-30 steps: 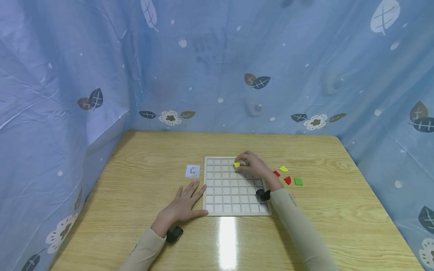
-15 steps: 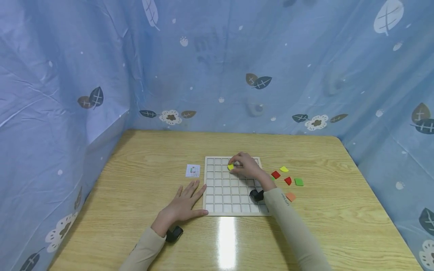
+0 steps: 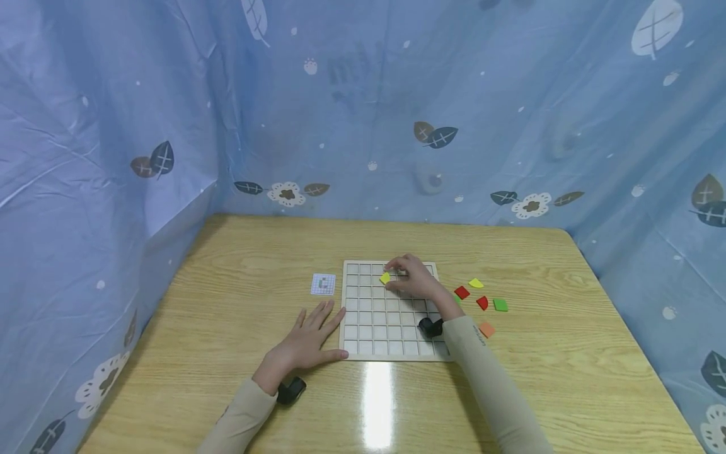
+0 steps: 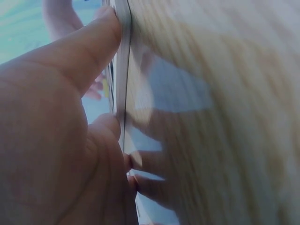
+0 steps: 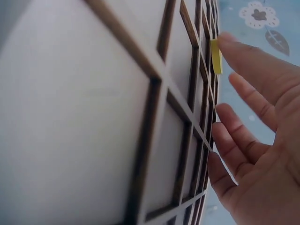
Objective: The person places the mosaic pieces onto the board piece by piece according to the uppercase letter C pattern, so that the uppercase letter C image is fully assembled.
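A pale wooden grid board (image 3: 371, 347) with square cells lies in the middle of the table. Over its upper part, the right hand (image 3: 416, 280) pinches a small yellow tile (image 3: 385, 278) between thumb and index finger. In the right wrist view, the thumb (image 5: 251, 58) is at one end of the yellow tile (image 5: 216, 57), which stands tilted at the grid, and the other fingers are loosely bent. The left hand (image 3: 306, 345) lies spread at the board's left side, its thumb and fingertip touching the frame. The left wrist view shows the left thumb (image 4: 89, 49) along the board's edge (image 4: 123, 61).
A small printed card (image 3: 323, 284) with a coloured grid pattern lies left of the board. To the right are loose tiles: a red one (image 3: 462, 292), a red fan shape (image 3: 483, 303), a green square (image 3: 500, 305), an orange one (image 3: 486, 329) and a yellow one (image 3: 476, 283).
The right hand has moved left across the board with the yellow tile, then stayed near the same cells while the tile turned slightly. The left hand has stayed in place.
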Motion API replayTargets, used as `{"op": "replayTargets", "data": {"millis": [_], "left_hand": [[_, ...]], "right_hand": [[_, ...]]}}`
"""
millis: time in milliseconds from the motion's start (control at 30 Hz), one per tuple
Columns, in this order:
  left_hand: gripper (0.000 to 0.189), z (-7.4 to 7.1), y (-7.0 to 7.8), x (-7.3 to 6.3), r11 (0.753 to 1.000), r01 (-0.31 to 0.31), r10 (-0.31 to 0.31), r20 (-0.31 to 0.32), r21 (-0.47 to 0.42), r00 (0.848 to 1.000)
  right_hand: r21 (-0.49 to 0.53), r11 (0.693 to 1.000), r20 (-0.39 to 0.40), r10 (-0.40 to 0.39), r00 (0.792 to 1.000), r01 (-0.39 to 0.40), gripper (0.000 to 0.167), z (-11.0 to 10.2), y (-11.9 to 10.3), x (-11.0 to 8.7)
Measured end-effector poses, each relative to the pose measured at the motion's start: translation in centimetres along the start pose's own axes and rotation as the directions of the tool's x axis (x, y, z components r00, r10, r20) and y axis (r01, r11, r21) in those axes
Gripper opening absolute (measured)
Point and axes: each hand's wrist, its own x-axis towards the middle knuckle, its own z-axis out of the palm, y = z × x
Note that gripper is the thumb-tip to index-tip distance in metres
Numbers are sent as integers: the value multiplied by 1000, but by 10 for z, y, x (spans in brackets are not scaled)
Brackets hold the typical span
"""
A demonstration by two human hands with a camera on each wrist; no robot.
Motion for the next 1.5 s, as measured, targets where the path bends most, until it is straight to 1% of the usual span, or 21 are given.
{"op": "replayTargets", "data": {"millis": [100, 233, 400, 533, 733, 867, 1067, 1267, 1500], "left_hand": [[86, 5, -5, 1, 1000, -3, 3, -10, -13, 1000], [87, 9, -9, 3, 1000, -6, 5, -22, -24, 1000], [85, 4, -4, 2, 1000, -9, 9, -10, -21, 1000], [84, 0, -1, 1, 1000, -4, 4, 0, -15, 1000], [84, -1, 0, 1, 1000, 9, -9, 13, 6, 1000], [85, 0, -1, 1, 1000, 17, -17, 15, 7, 1000], [86, 1, -2, 1, 1000, 17, -17, 13, 3, 1000], [85, 1, -3, 1, 1000, 6, -6, 10, 9, 1000], [84, 0, -3, 1, 1000, -1, 1, 8, -4, 1000]], "right_hand": [[17, 999, -12, 27, 1000, -27, 38, 0, 1, 0], [-18, 999, -15, 34, 999, -34, 34, 1, -2, 1], [-68, 998, -25, 8, 1000, -10, 31, 2, -2, 1], [-86, 996, -20, -32, 999, 31, 31, 2, 0, 1], [-75, 995, -10, -71, 997, 70, 31, 2, 2, 0], [-59, 995, -14, -85, 996, 84, 28, 3, 4, 1], [-68, 990, -28, -122, 992, 120, 23, 3, 3, 2], [-83, 988, -21, -128, 991, 126, 22, 3, -1, 3], [-88, 990, -8, -112, 994, 110, 20, 5, -3, 8]]}}
